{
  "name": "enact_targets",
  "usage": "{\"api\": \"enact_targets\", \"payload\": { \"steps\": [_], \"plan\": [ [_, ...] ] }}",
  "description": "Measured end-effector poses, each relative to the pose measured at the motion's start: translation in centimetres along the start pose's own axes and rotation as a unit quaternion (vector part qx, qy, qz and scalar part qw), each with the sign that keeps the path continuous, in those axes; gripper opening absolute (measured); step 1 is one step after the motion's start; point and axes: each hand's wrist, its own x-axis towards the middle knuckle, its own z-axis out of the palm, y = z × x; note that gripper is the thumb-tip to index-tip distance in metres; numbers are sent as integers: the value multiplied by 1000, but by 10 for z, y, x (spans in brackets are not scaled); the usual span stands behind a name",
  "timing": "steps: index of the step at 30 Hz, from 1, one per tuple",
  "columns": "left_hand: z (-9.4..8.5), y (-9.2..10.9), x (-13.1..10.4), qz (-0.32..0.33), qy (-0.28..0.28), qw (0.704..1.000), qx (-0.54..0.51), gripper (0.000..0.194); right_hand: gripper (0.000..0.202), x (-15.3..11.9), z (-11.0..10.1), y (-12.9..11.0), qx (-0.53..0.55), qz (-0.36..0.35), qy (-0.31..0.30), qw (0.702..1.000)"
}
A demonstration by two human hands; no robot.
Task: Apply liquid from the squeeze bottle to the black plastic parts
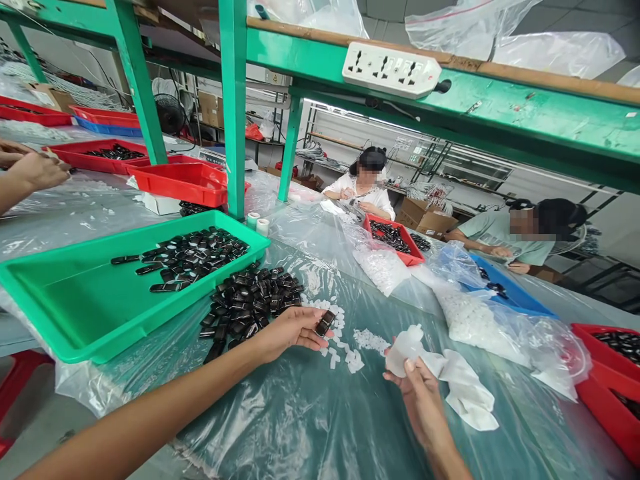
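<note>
My left hand [295, 330] holds a small black glossy plastic part [325, 323] between thumb and fingers, over the plastic-covered table. Beside that hand lies a heap of similar black parts [250, 300]. In my right hand [417, 383] is a translucent white piece [404, 350], thin and irregular in outline, pinched under the thumb; its exact kind is unclear. Small white pieces [337, 317] lie scattered between my hands, with a patch of tinier white bits [371, 340] near the right one. A crumpled white cloth [470, 393] rests to the right of my right hand.
A green tray [75, 300] with black parts stands at left. Red trays [177, 181] sit behind it, near green posts [233, 113]. Bags of white pieces [475, 327] lie at right, before a blue tray [530, 297]. Two people work opposite; another person's hands [37, 170] are far left.
</note>
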Motion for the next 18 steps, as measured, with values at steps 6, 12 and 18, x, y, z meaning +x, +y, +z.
{"api": "enact_targets", "payload": {
  "steps": [6,12,18],
  "plan": [
    [14,-4,3,-16,-14,999,-35,49,32,-13,18,-6,184,40,-63,980],
    [24,-11,5,-25,-17,999,-39,49,31,-19,28,-17,294,84,-83,949],
    [26,-26,7,-18,-26,999,-22,51,26,-21,30,-6,362,127,-59,922]
  ]
}}
